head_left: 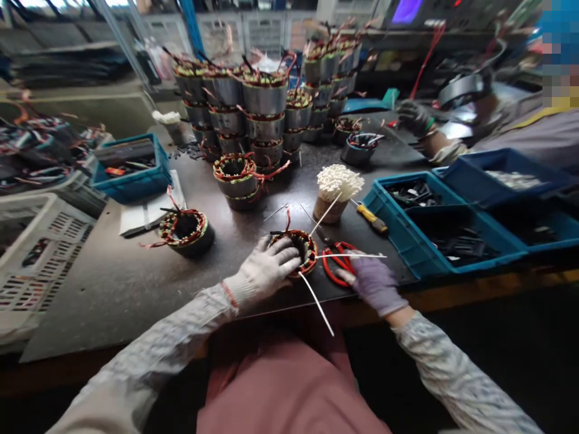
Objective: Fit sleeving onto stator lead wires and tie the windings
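My left hand [275, 259], in a white glove, is closed on the near-left rim of a motor stator [310, 247] with copper windings, its fingers reaching over into the bore. Three white cable ties [319, 304] stick out from the stator's right side. To its right, my right hand [373, 277], in a purple glove, has its fingers on the red-handled cutters [335, 277], which lie on the table with their dark jaws toward the stator. How fully the fingers wrap the handles is partly hidden.
Behind stands a cup of white cable ties [332, 208], beside a yellow-handled tool [371, 218]. Blue bins [407, 241] line the right. Stacked stators [265, 99] rise at the back; another stator [187, 235] sits left, near a white crate [58, 241]. A co-worker's gloved hand [414, 117] is at far right.
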Available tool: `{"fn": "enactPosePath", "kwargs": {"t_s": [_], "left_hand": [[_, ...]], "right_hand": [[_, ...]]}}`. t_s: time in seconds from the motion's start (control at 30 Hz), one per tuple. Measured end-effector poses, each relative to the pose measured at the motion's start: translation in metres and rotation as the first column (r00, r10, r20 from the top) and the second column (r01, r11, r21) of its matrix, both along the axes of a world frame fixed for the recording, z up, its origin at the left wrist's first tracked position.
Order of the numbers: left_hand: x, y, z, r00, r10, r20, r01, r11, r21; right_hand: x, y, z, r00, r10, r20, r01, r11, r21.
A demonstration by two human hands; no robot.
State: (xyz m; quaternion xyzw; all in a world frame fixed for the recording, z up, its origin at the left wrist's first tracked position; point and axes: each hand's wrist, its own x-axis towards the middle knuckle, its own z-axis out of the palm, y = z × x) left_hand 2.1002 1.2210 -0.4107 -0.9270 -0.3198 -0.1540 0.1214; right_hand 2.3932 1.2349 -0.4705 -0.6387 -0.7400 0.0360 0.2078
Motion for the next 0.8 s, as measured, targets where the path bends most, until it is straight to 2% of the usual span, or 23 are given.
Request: {"fn": "enactPosePath", "kwargs": {"t_s": [0.07,0.17,0.2,0.27,0.33,0.4,0.43,0.5,0.57,0.7,0.8], "left_hand": [[0.008,0.01,-0.009,0.999,0.006,-0.047,-0.006,1.0,-0.007],[0.01,0.004,-0.018,0.998,0.048,-0.029,-0.047,0.998,0.032],[0.009,-0.001,-0.02,0.998,0.06,-0.011,-0.059,0.997,0.055],[0.006,-0.012,-0.023,0.996,0.083,0.026,-0.085,0.992,0.096],[0.004,-0.019,-0.026,0.994,0.1,0.054,-0.105,0.988,0.112],[0.002,-0.022,-0.027,0.993,0.098,0.067,-0.104,0.989,0.1],[0.002,-0.022,-0.027,0.993,0.095,0.066,-0.1,0.991,0.091],[0.001,-0.021,-0.026,0.994,0.092,0.057,-0.096,0.993,0.072],[0.001,-0.02,-0.025,0.994,0.103,0.044,-0.106,0.993,0.054],[0.001,-0.021,-0.025,0.991,0.122,0.052,-0.124,0.991,0.042],[0.003,-0.021,-0.026,0.992,0.104,0.074,-0.108,0.993,0.05]], "right_hand": [[-0.014,0.012,0.014,0.971,0.035,0.236,0.009,0.983,-0.184],[-0.017,0.018,0.039,0.91,0.092,0.405,0.068,0.929,-0.363],[-0.013,0.014,0.042,0.896,0.091,0.435,0.1,0.913,-0.396],[-0.001,-0.002,0.035,0.897,0.073,0.437,0.127,0.902,-0.412],[0.007,-0.028,0.015,0.939,0.088,0.331,0.025,0.946,-0.324],[0.007,-0.054,-0.008,0.966,0.193,0.172,-0.177,0.979,-0.103],[0.002,-0.065,-0.016,0.961,0.252,0.113,-0.257,0.966,0.032],[-0.012,-0.079,-0.023,0.949,0.307,0.067,-0.314,0.921,0.229],[-0.028,-0.081,-0.018,0.954,0.286,0.094,-0.301,0.917,0.264],[-0.045,-0.07,0.004,0.938,0.268,0.219,-0.312,0.929,0.199],[-0.045,-0.068,0.004,0.925,0.267,0.272,-0.329,0.919,0.218]]}}
